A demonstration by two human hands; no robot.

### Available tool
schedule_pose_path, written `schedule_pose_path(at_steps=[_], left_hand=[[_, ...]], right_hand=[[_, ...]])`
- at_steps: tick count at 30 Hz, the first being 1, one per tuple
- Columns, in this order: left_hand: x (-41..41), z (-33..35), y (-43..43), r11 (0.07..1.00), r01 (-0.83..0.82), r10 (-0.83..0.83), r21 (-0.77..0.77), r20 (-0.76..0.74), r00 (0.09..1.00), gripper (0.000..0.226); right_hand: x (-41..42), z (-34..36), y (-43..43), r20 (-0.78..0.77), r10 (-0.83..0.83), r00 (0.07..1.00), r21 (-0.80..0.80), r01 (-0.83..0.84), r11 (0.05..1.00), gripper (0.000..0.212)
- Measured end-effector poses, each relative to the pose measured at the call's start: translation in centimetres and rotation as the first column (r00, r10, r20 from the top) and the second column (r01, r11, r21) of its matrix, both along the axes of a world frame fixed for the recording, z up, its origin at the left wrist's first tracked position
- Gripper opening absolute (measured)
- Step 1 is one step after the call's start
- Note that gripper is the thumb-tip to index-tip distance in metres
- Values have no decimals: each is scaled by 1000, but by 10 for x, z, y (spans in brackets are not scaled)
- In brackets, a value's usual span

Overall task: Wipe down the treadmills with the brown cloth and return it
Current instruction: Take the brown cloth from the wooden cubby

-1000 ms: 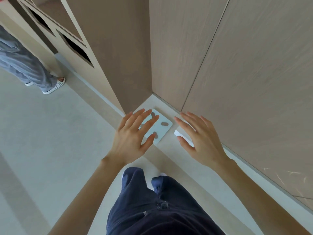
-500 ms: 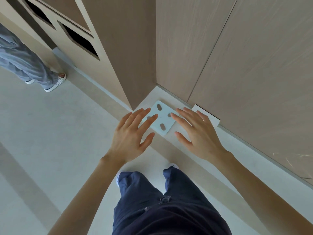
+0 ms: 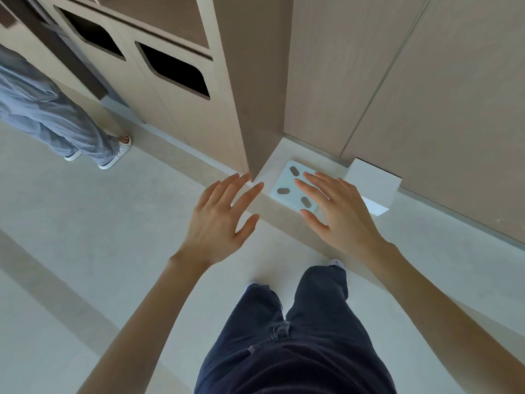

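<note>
Beige wood panels [image 3: 426, 109] meet at a corner. The left hand [image 3: 218, 223] and right hand [image 3: 338, 214] hover spread and empty; the right has drifted over a white floor scale [image 3: 285, 181]. Brown cloth and treadmills are out of view, so wiping seemingly hasn't started.

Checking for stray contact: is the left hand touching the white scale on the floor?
Apart. Head view shows bare floor between the left hand and the white scale.

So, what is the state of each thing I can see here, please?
Left hand: open, fingers spread, holds nothing.
Right hand: open, fingers spread, holds nothing.
Scale: flat on the floor, partly hidden by the right hand.
Cabinet openings: two, dark, uncovered.
</note>
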State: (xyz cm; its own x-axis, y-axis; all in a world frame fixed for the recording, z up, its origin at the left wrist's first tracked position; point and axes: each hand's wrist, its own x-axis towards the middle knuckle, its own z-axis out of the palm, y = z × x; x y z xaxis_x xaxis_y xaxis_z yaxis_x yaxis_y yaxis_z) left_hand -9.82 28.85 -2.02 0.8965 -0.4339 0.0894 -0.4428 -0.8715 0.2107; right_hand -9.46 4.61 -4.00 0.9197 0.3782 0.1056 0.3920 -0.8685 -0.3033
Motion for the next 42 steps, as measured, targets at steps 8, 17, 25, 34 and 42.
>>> schedule_pose_path(at_steps=[8,17,25,34,42], left_hand=[[-13,-1,67,1000,9,-9,-29,-10,1000,48],[1,-2,122,998,-31,30,-46,-23,999,48],[40,-9,177,1000,-24,24,-17,-1,1000,48],[129,-14,262,989,128,-126,76,-33,991,49],[193,-12,294,980,189,-191,63,28,981,49]], right_hand=[[-14,14,60,65,39,997,-49,-36,998,48],[5,17,108,49,81,996,-76,-77,994,48],[48,2,163,27,103,994,-42,-102,994,49],[122,-26,240,65,2,998,-46,1,999,50],[165,-10,286,61,-17,998,-22,19,1000,50]])
